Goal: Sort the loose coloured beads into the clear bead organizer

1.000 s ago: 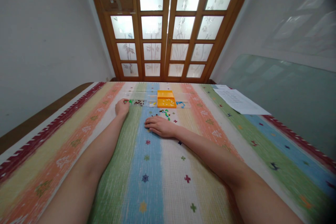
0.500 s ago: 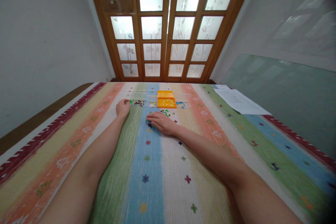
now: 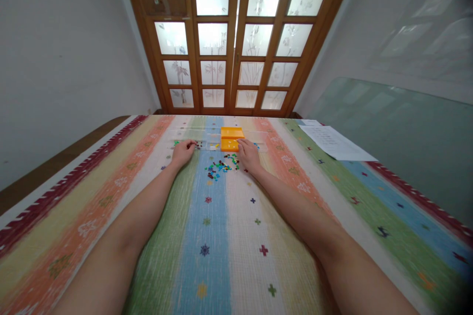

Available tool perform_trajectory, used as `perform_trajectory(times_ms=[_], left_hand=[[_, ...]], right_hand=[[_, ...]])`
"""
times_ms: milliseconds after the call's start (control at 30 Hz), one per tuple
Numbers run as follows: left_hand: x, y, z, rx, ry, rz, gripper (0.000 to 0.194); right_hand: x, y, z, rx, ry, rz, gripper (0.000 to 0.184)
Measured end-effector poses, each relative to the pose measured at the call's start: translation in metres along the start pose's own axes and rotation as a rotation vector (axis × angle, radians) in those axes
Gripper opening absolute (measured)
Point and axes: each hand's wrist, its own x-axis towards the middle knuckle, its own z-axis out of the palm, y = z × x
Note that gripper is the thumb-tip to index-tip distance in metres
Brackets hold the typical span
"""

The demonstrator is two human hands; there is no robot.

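Both my forearms stretch out over a striped cloth (image 3: 218, 236). My left hand (image 3: 183, 151) rests at the front edge of a clear sorting box (image 3: 258, 139), its fingers curled against the left compartments. My right hand (image 3: 248, 153) lies beside an orange tray (image 3: 231, 133) in the middle of that box, with its fingertips drawn together at the tray's right edge; what they hold is too small to see. A loose heap of small coloured pieces (image 3: 219, 166) lies on the cloth between my hands.
A sheet of white paper (image 3: 334, 141) lies at the cloth's far right. A pane of glass (image 3: 402, 133) leans against the right wall. Wooden doors with frosted panes (image 3: 236, 39) stand beyond the table. The table's left wooden edge (image 3: 55, 165) shows.
My right hand left the heap of pieces and moved forward and right to the orange tray. My left hand shifted a little right along the clear box. The heap now lies uncovered.
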Motion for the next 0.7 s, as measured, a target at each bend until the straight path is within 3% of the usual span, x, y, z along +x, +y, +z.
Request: perform_trajectory(times_ms=[167,367,500,700], left_hand=[[-0.005,0.011,0.0,-0.018,-0.141,0.048,0.028],[-0.007,0.023,-0.008,-0.196,-0.515,0.122,0.016],[-0.004,0.027,-0.018,-0.304,-0.714,0.123,0.018],[-0.004,0.041,-0.025,-0.201,-0.852,0.171,0.029]], right_hand=[[-0.003,0.001,0.002,-0.015,-0.051,0.013,0.039],[-0.006,-0.005,0.0,0.008,-0.092,-0.004,0.038],[-0.007,-0.007,0.0,-0.004,-0.1,-0.011,0.035],[-0.007,-0.008,0.001,-0.008,-0.098,-0.017,0.033]])
